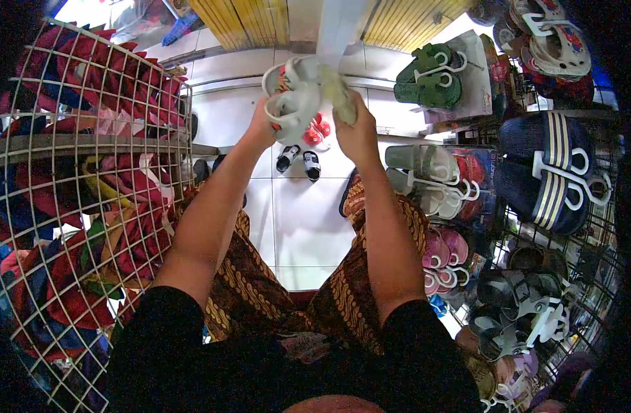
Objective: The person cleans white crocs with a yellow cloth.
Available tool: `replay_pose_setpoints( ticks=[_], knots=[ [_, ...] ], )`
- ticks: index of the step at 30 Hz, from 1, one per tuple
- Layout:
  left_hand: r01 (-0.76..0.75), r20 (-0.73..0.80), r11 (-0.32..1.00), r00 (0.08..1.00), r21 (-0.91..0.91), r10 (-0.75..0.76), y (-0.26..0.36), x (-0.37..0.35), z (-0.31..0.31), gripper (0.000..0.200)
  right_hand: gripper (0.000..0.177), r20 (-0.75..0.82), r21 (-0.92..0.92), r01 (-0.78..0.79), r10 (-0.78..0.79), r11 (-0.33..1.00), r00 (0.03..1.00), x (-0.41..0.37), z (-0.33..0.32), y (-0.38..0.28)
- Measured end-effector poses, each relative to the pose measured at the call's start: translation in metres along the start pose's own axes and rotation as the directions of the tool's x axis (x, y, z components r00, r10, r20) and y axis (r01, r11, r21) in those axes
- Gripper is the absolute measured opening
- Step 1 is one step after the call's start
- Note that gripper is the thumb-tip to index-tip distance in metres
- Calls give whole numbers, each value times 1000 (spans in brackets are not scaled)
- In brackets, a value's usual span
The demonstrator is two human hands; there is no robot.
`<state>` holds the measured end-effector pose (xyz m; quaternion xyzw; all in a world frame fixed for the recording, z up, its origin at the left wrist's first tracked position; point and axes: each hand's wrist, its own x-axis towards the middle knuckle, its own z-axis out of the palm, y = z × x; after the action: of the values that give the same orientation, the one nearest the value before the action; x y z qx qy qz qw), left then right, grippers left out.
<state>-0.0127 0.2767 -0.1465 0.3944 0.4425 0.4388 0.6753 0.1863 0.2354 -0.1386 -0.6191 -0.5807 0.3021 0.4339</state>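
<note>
A pair of small white sandals (293,103) with orange and green details is held up in front of me; my left hand (262,124) grips it from the left side. On the right, my right hand (357,131) is closed around a pale yellow-green cloth or sponge (336,93), which is against or close beside the sandals. Its exact shape is blurred. Below the hands, red shoes (317,131) and a pair of black and white sandals (300,162) rest on the white tiled floor (295,237).
A wire rack (99,144) with red and dark cloth items stands at the left. Along the right side hang green sandals (429,79), navy striped slides (546,172), pink sandals (445,248) and dark sandals (511,303). Yellow slatted panels (240,24) are at the top.
</note>
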Motion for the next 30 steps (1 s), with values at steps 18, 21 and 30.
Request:
replay_pose_setpoints(
  ticks=[18,21,30],
  knots=[
    [211,-117,916,957,-342,-264,-11,19,-4,38,41,315,173,-163,102,971,943,-10,-4,-42],
    [367,106,796,926,-481,-362,23,4,16,43,44,389,367,-426,279,827,878,-6,-9,-43],
    [456,234,705,889,-543,-394,24,11,3,51,26,191,412,-319,261,853,946,-1,6,-39]
  ],
)
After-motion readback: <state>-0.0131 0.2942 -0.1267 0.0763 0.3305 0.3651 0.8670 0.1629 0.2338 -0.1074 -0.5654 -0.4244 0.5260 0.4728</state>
